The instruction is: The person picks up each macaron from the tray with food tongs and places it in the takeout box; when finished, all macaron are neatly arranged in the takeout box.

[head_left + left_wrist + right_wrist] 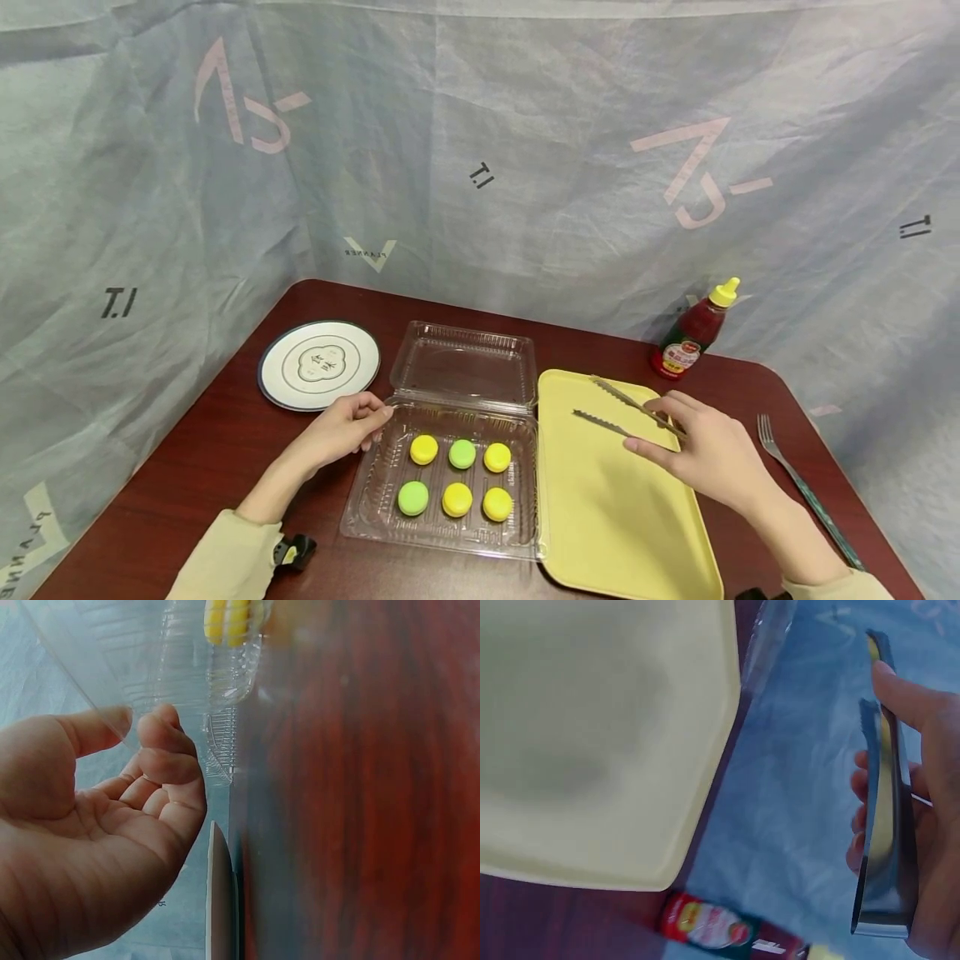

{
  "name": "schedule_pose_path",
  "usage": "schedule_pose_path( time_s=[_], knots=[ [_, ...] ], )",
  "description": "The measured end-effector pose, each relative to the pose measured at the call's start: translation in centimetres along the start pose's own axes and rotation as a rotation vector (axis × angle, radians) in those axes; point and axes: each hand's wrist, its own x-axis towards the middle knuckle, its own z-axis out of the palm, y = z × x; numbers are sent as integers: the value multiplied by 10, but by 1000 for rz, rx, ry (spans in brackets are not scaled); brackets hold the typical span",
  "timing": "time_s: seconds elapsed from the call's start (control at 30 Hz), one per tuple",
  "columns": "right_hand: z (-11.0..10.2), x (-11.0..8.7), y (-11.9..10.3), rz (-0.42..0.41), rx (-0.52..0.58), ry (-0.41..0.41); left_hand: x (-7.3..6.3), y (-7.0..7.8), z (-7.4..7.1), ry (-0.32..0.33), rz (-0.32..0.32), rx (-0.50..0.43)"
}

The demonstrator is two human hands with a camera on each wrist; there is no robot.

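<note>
A clear plastic clamshell box [352, 521] lies with its lid [465, 362] folded back, holding several yellow and green macarons, such as a yellow macaron [457, 499] and a green macaron [413, 497]. My left hand [345, 429] pinches the box's left rim near the hinge between thumb and forefinger; the left wrist view shows the thumb and forefinger [166, 731] at the clear edge. Over the yellow tray [600, 517], my right hand [708, 450] grips metal tongs [633, 404] whose toothed tips are apart and point left, with nothing between them.
A white plate [352, 354] with a dark rim sits at the left, beyond my left hand. Behind the tray stands a red sauce bottle [686, 342] with a yellow cap. At the right lies a fork [806, 492]. Grey cloth [525, 208] hangs along the table's back.
</note>
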Motion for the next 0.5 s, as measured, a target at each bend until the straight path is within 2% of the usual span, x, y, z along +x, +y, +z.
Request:
schedule_pose_path(
  time_s=[0.3, 0.5],
  knots=[
    [7, -16, 37, 247, 29, 33, 1, -1, -1, -4, 0, -2],
    [12, -28, 56, 367, 26, 30, 1, -2, -1, -10, 8, -11]
  ],
)
